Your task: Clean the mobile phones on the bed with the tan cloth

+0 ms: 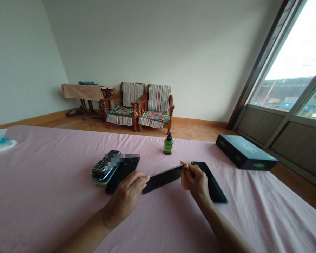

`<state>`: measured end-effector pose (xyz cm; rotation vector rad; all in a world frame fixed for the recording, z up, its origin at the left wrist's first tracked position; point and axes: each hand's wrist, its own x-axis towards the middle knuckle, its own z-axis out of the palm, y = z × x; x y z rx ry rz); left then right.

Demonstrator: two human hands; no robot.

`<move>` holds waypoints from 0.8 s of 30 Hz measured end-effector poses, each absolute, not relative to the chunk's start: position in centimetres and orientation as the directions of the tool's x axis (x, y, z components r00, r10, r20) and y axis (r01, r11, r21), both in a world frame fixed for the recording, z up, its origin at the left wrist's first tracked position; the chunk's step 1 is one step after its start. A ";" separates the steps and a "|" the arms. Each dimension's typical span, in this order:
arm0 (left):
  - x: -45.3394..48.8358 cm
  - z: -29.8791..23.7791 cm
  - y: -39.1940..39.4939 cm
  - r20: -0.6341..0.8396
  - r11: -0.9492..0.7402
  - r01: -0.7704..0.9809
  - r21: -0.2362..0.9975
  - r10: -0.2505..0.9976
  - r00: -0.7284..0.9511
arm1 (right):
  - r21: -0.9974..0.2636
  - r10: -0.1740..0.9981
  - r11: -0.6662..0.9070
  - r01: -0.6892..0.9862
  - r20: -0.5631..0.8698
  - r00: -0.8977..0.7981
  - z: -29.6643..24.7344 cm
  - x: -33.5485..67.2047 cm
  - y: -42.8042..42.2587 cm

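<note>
A thin dark tablet (162, 180) is tilted up on its edge between my two hands. My left hand (130, 189) grips its left end, with the fingers over the top corner. At the opposite end, my right hand (198, 181) pinches a yellow-orange cloth (184, 178) around the tablet's right edge. Just beyond my right wrist lies another dark tablet (213, 186), partly covered by the hand. To the left of my left hand, a dark flat tablet-like slab (123, 172) lies beside a small stack of phones (102, 168), a keypad phone on top.
A green bottle (168, 146) with a black top stands on the pink sheet (68, 196) ahead. A black box (246, 153) sits at the right. A white and blue packet (1, 146) lies far left. Beyond are two wooden chairs (158, 100) and a cloth-covered table (81, 92).
</note>
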<state>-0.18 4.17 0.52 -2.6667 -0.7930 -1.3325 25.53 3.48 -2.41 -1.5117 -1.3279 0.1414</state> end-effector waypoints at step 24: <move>-0.3 -0.1 4.5 0.737 -0.861 0.465 0.207 0.449 0.504 | -0.496 0.684 0.486 0.719 0.729 0.041 -2.7 21.8 2.2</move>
